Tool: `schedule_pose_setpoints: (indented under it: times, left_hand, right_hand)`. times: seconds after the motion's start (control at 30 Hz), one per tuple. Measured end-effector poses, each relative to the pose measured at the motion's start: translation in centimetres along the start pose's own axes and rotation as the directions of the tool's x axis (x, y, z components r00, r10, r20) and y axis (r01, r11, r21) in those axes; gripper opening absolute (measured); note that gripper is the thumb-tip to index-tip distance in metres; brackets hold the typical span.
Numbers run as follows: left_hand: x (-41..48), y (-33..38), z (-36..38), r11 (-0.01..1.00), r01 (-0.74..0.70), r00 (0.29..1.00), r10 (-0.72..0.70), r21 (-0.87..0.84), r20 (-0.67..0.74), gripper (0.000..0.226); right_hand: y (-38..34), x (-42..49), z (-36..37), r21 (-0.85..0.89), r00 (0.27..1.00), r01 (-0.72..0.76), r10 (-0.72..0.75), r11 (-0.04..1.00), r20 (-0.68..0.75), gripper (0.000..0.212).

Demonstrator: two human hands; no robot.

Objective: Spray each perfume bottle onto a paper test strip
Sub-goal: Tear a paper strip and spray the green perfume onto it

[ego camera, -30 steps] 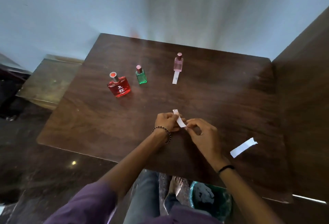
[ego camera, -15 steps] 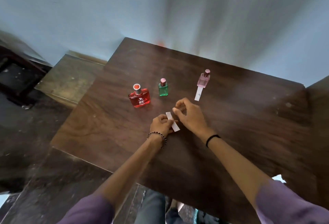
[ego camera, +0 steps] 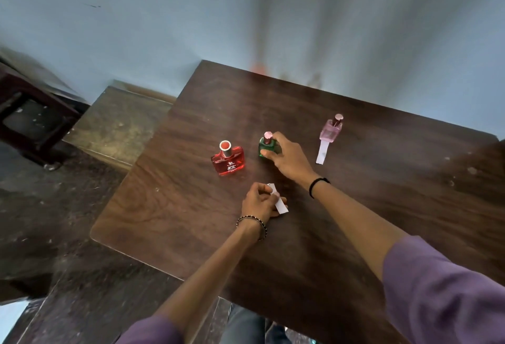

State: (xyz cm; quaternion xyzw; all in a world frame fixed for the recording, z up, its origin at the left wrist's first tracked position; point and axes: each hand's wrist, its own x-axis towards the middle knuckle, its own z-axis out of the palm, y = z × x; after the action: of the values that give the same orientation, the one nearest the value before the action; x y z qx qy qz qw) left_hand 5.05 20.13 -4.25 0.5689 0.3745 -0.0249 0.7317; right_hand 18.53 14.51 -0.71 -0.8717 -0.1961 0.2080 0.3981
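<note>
Green glass makes up the small square bottle (ego camera: 263,148) standing upright on the dark wooden table (ego camera: 177,207). It is topped by a rose-coloured cap on a short neck. Its body is partly covered by the right hand (ego camera: 288,156), whose fingers and thumb are curled round its sides. No label can be made out on the part left showing.

Just to the left of the green bottle a flat red bottle (ego camera: 228,160) is seen, with a silver collar and a red top. A white emblem and white lettering are printed on its face, but the writing is too small to be read. To the right of the green bottle, and a little farther back, a pale pink bottle (ego camera: 331,132) is set, with a pink cap. A white paper strip (ego camera: 322,152) is laid against its base, pointing toward the person.

Nearer the person than the green bottle, a second white test strip (ego camera: 279,201) is pinched between the thumb and fingers of the left hand (ego camera: 258,203), which is rested on the table. Nothing written can be seen on either strip. A beaded bracelet (ego camera: 252,225) is worn on the left wrist and a black band (ego camera: 317,186) on the right.
</note>
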Motion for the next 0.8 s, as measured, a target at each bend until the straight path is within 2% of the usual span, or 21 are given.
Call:
schedule_pose_setpoints:
  times: [0.17,0.3,0.43,0.53,0.67,0.77,0.8]
  left_hand:
    - [-0.4,-0.7,-0.2,0.991,-0.065,0.994,0.054,0.119,0.093,0.012]
    - [-1.3,-1.3,0.5,0.971,-0.080,0.986,0.044,0.227,0.159,0.018]
    - [-2.9,-1.2,2.0,0.926,-0.202,0.951,0.109,0.318,0.288,0.028]
    - [-4.9,-0.6,3.6,0.902,-0.272,0.914,0.134,0.334,0.383,0.023]
    - [-8.1,0.0,5.9,0.935,-0.233,0.894,0.099,0.266,0.436,0.022]
    - [-10.3,0.4,7.0,0.967,-0.165,0.874,0.053,0.193,0.484,0.021]
    - [-11.0,0.5,7.3,0.967,-0.164,0.862,0.043,0.197,0.506,0.030]
  right_hand:
    - [1.6,-5.9,-0.7,0.238,0.986,-0.071,0.104,0.969,-0.130,0.035]
    - [3.2,-12.5,-1.7,0.607,0.947,-0.173,0.301,0.776,-0.115,0.030]
    - [4.4,-18.4,-3.3,0.720,0.932,-0.228,0.362,0.655,-0.034,0.018]
    - [4.6,-22.2,-4.2,0.784,0.939,-0.220,0.345,0.580,0.008,0.022]
    - [4.6,-25.6,-4.5,0.858,0.949,-0.158,0.315,0.490,-0.004,0.022]
    - [4.5,-27.3,-4.8,0.847,0.955,-0.138,0.295,0.514,-0.023,0.025]
    - [4.5,-27.8,-4.9,0.839,0.959,-0.131,0.283,0.528,-0.028,0.030]
